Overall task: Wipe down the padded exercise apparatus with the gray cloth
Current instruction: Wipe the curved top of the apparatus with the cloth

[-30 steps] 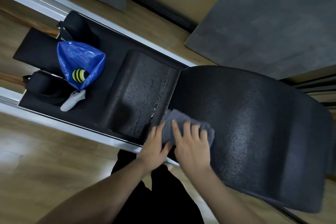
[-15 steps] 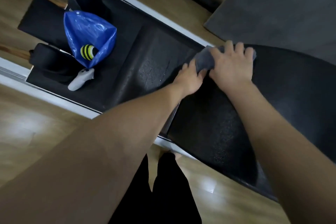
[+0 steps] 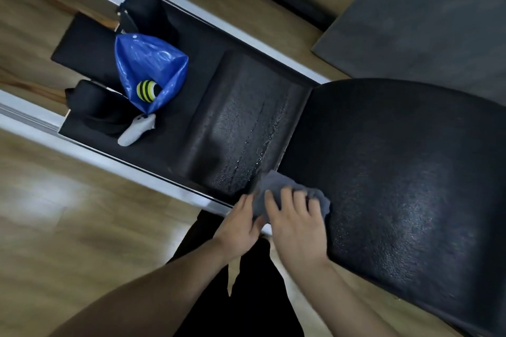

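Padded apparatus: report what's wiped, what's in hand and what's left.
Done, apparently: the flat pad carries wet streaks. In hand: left hand and right hand press the gray cloth at the near edge of the seam. Left: the curved pad and the surface around the blue bag, probably.

1. Gray cloth (image 3: 276, 186): near half covered by right hand (image 3: 297, 223) and left hand (image 3: 241, 224).
2. Padded arc (image 3: 397, 172): cut off at right and lower edges.
3. Yellow-black striped object (image 3: 146, 90): partly hidden inside blue bag (image 3: 147, 63); identity not determinable.
4. Wooden floor (image 3: 68, 213): blurred at left.
5. Both forearms: cropped by bottom edge.
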Demonstrator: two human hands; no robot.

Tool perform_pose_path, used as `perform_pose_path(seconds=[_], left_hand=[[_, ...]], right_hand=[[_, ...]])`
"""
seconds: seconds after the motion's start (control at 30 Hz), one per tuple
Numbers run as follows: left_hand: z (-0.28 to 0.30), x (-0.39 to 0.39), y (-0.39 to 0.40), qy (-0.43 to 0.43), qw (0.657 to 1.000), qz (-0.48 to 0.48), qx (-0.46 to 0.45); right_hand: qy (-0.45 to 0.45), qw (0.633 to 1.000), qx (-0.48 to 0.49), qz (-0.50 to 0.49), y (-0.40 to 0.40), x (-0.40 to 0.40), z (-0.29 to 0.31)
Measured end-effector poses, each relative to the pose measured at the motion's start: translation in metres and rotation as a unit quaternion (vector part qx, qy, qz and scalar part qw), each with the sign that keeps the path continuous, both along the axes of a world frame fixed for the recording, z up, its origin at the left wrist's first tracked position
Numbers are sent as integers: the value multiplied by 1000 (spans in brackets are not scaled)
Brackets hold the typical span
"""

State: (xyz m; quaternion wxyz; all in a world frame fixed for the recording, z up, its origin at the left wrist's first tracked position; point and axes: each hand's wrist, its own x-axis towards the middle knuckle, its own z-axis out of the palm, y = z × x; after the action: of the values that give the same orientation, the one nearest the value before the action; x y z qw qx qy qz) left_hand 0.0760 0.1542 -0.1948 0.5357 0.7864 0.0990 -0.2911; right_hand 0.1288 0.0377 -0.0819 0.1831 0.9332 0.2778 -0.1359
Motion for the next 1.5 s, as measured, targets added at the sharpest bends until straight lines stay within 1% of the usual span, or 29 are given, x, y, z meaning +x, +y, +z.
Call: perform_pose_path(seconds=[0.1,0.2,0.3,0.37,0.43,0.53,0.6,0.7,0.8,0.9,1.0,1.13,1.23,1.33,1.4,1.5], left_hand=[[-1,43,-8,-13,1000,28,0],[14,122,-25,-31,998,50,23],[47,193,-41,-36,998,15,53],[65,213,-46,-52,995,-21,86],[75,206,-47,-74,989,-46,120],[85,157,-45,-103,985,-59,127],[91,111,-45,-116,984,-52,121],[103,46,-48,-137,983,-55,106],[112,18,-58,-161,980,-59,98],[125,42,-74,-225,966,-74,102],[142,107,-102,-282,942,-103,150],[178,201,-153,-264,933,-126,209],[193,238,-181,-238,931,-134,243],[190,223,-182,-246,929,-113,251],[183,190,-172,-267,930,-105,228],[173,122,-156,-292,934,-95,183]], right_hand=[[-28,1000,10,10,-6,52,4],[-65,998,-19,-15,-19,124,11],[-85,993,-25,-77,-40,174,28],[-107,989,-7,-107,-50,177,39],[-132,986,5,-105,-55,158,47],[-158,981,39,-104,-62,105,53],[-154,979,66,-113,-64,64,60],[-132,975,89,-158,-71,0,70],[-112,967,104,-204,-85,-37,75],[-153,953,132,-226,-108,-23,87],[-194,942,141,-235,-139,29,100],[-206,929,151,-268,-187,113,112],[-196,919,176,-294,-206,150,115],[-199,917,183,-293,-204,136,113],[-196,916,195,-289,-201,104,111],[-188,908,228,-296,-199,36,104]])
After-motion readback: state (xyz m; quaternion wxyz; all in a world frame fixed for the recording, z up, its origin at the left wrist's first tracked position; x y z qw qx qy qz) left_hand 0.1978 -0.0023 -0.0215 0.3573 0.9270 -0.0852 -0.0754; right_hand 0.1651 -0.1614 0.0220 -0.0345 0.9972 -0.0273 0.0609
